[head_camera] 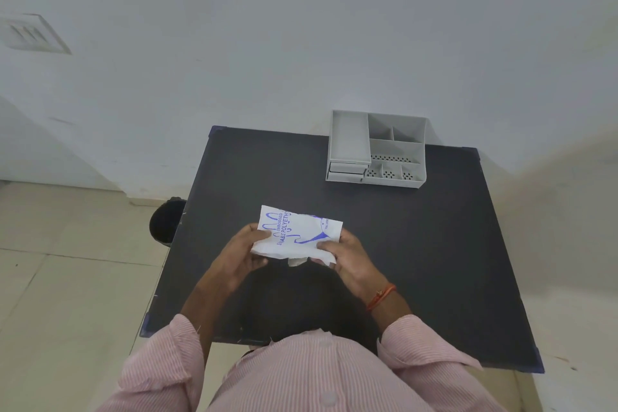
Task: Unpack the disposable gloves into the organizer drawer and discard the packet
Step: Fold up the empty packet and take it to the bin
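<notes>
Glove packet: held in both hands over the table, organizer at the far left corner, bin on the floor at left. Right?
Not quite. The head view shows the organizer at the far right corner. The rest holds: left hand and right hand hold the packet over the table; bin on the floor, left.

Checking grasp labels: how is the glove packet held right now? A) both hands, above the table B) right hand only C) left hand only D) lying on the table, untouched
A: the left hand and right hand each grip a side of the glove packet above the black table.

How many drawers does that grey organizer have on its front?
2, stacked at the organizer's front left: an upper drawer and a lower drawer beneath it. More may be hidden.
</notes>
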